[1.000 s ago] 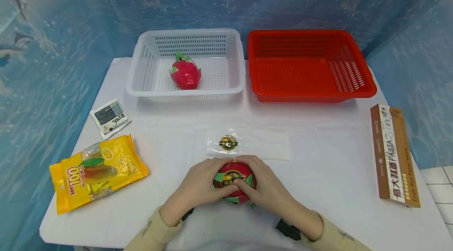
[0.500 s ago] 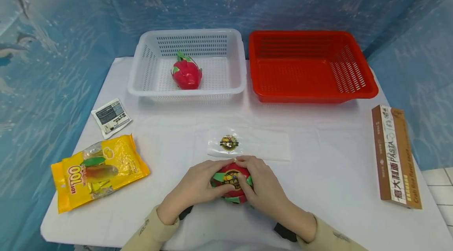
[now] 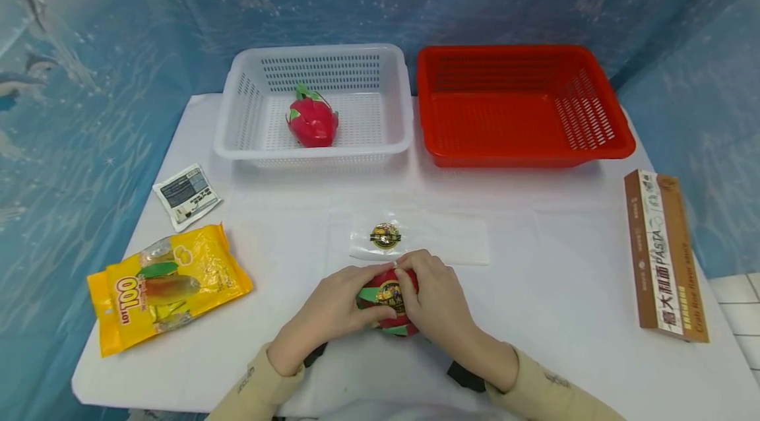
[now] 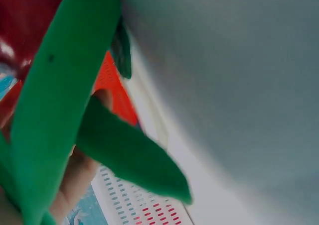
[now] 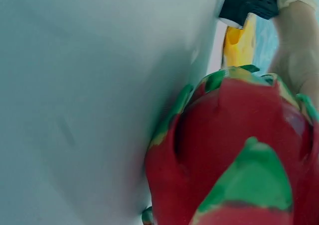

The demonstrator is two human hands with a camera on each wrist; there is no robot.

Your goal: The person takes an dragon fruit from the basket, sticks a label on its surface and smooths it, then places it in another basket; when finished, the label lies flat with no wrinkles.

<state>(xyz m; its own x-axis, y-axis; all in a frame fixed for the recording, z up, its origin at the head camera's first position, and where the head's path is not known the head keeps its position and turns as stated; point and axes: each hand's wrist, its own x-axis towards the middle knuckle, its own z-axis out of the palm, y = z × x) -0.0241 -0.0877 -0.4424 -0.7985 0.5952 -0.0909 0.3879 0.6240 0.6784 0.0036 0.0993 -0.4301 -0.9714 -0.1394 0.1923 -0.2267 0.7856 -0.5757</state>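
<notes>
Near the table's front edge, both hands hold a red dragon fruit (image 3: 369, 295) with green scales. A round dark and gold label (image 3: 390, 297) shows on its upper side. My left hand (image 3: 338, 299) grips the fruit's left side, thumb across the front. On the other side my right hand (image 3: 438, 302) curls round it, its thumb by the label's right edge. Long green scales (image 4: 55, 95) fill much of the left wrist view, with left fingers (image 4: 79, 175) partly behind them. The red skin (image 5: 224, 120) looms large in the right wrist view, where the right fingers are hidden.
Just beyond the hands lies a clear strip (image 3: 439, 239) bearing a similar round label (image 3: 385, 235). A white basket (image 3: 222, 137) with another dragon fruit (image 3: 313, 121) and a red basket (image 3: 528, 161) stand behind. Yellow snack bag (image 3: 169, 286) and small sachet (image 3: 187, 196) lie left, pasta box (image 3: 665, 256) right.
The right thumb has drawn back from the middle of the label to its right side, and more of the label shows. The left hand keeps its grip on the dragon fruit.
</notes>
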